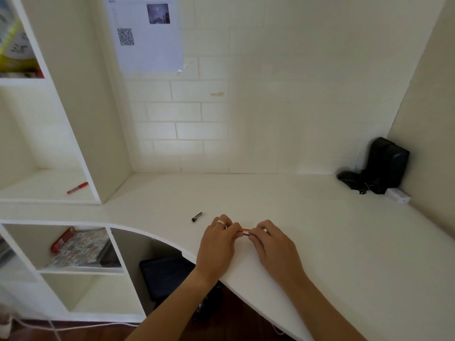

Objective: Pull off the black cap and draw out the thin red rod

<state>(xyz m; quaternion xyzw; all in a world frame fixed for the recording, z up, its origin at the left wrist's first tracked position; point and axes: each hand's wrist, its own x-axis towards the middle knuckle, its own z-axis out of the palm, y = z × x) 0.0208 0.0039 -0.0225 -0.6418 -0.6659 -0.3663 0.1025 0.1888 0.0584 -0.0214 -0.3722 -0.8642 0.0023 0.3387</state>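
Over the white desk (320,230), my left hand (218,244) and my right hand (273,244) meet fingertip to fingertip. Between them they pinch a small red and dark pen-like object (245,232), of which only a short middle part shows. The left hand wears a pale ring. A small black pen cap (196,217) lies on the desk just left of and beyond the left hand, apart from it.
A red pen (77,188) lies on the left shelf. Black speakers and cables (379,168) and a small white box (397,196) fill the far right corner. A patterned book (81,247) sits in the lower cubby. A paper sheet (147,33) hangs on the wall.
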